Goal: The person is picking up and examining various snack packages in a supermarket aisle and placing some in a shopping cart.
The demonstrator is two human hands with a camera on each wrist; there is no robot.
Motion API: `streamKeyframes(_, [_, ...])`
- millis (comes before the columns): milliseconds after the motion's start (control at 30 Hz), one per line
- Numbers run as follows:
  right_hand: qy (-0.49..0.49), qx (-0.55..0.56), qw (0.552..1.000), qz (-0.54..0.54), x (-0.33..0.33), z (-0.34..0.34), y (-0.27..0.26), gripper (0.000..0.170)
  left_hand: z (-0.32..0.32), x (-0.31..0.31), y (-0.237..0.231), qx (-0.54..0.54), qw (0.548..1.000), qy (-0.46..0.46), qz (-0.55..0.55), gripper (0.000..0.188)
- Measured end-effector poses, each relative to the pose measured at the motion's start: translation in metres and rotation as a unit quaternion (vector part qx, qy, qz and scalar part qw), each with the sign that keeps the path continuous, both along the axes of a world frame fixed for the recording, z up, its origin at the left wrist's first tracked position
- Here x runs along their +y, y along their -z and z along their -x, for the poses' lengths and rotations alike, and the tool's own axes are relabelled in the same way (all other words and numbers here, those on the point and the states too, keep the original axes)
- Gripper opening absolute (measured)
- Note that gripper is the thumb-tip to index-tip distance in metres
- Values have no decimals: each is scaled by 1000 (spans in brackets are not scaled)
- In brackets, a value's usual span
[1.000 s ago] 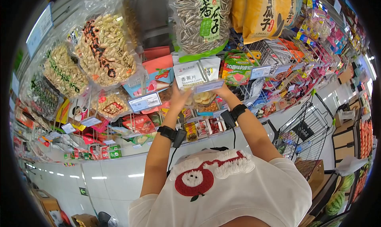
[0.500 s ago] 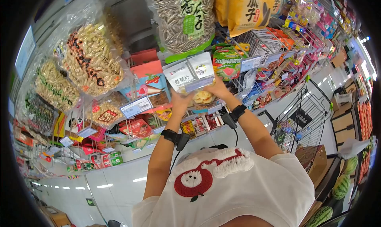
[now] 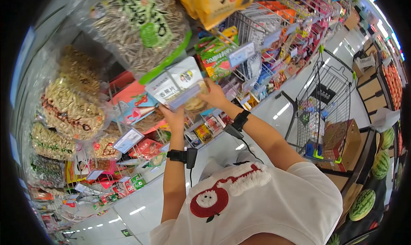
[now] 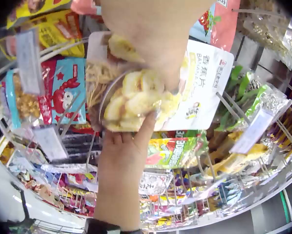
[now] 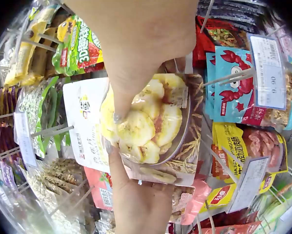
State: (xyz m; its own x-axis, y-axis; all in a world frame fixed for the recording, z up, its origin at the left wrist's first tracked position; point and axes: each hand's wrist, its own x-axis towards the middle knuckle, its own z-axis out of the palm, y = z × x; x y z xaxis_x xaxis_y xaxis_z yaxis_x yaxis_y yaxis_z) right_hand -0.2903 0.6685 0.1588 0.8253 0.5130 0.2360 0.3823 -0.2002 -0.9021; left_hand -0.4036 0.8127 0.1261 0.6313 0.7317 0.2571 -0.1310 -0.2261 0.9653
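Nearest is the person's white shirt [image 3: 274, 198], with a red embroidered motif [image 3: 209, 202]; black wrist straps [image 3: 176, 155] circle both forearms. The left hand [image 3: 173, 118] and right hand [image 3: 215, 96] grip a banana chips bag [image 5: 151, 126] from opposite sides, thumbs lying on its printed front. The bag is tilted among packets hung on the snack rack; in the head view a pale price label [image 3: 184, 96] crosses its front.

Just left of it hangs a pink-and-blue packet [image 3: 132, 103], and farther left, large clear bags of peanuts [image 3: 72, 110]. Behind it on the far side is a big sunflower seed bag [image 3: 141, 28] with a green lower edge; on the right, a green "3D" packet [image 3: 215, 58], then wire baskets [image 3: 250, 24] of small goods.

Glossy pale floor tiles [image 3: 278, 112] reflect strips of light. To the right stand a black wire shopping cart [image 3: 323, 110], a cardboard box [image 3: 349, 138] and watermelons [image 3: 363, 204] along a dark display. Farther off, red-orange produce [image 3: 391, 83] lines a stepped stand.
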Motion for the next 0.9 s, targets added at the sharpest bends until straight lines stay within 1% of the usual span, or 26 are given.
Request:
streamKeyframes(100, [-23,-16,999,-29,-27,-3,20,62,6,-30,19,-73,995,-63,-27,74])
streamKeyframes(133, [-44,-9,998,49,-44,-5,23,52,10,-50,3,-55,991,-75,-94,69])
streamKeyframes(167, [-86,-21,994,57,-66,-3,27,48,16,-68,4,29,963,-158,-215,67])
streamKeyframes(200, [-123,-34,990,64,-90,-3,32,43,18,-83,6,104,907,-233,-334,64])
streamKeyframes(233, [-154,-47,984,72,-117,-4,37,39,13,-94,22,50,909,-266,-316,58])
streamKeyframes(267, [-146,25,988,46,-148,-5,42,35,11,-105,22,33,895,-257,-363,54])
streamKeyframes(300, [-135,99,986,12,-181,-1,48,32,5,-139,3,28,884,-255,-391,50])
streamKeyframes(333, [-123,172,977,-26,-211,3,54,29,-2,-159,2,40,898,-228,-373,48])
streamKeyframes(367, [-78,185,980,-15,-245,1,65,27,-17,-183,1,51,911,-201,-357,46])
streamKeyframes(433, [4,212,977,7,-304,-2,87,24,-54,-240,-4,28,926,-59,-371,41])
streamKeyframes(500, [72,250,963,-66,-361,-5,97,20,-88,-302,0,5,923,81,-377,37])
streamKeyframes(533, [108,266,952,-106,-389,-6,99,19,-106,-338,5,-5,914,156,-376,35])
streamKeyframes(567, [144,278,939,-145,-416,-8,100,19,-124,-374,10,-15,900,230,-370,33])
streamKeyframes(633, [226,273,917,-180,-472,-10,106,18,-154,-448,-4,-19,855,382,-349,30])
streamKeyframes(700, [299,272,884,-234,-527,-6,97,18,-185,-508,5,-71,810,470,-343,27])
streamKeyframes(800, [435,260,802,-316,-596,-3,118,20,-218,-602,-2,-60,730,611,-300,26])
streamKeyframes(900, [531,370,706,-287,-656,-4,142,23,-253,-689,20,-19,646,711,-277,20])
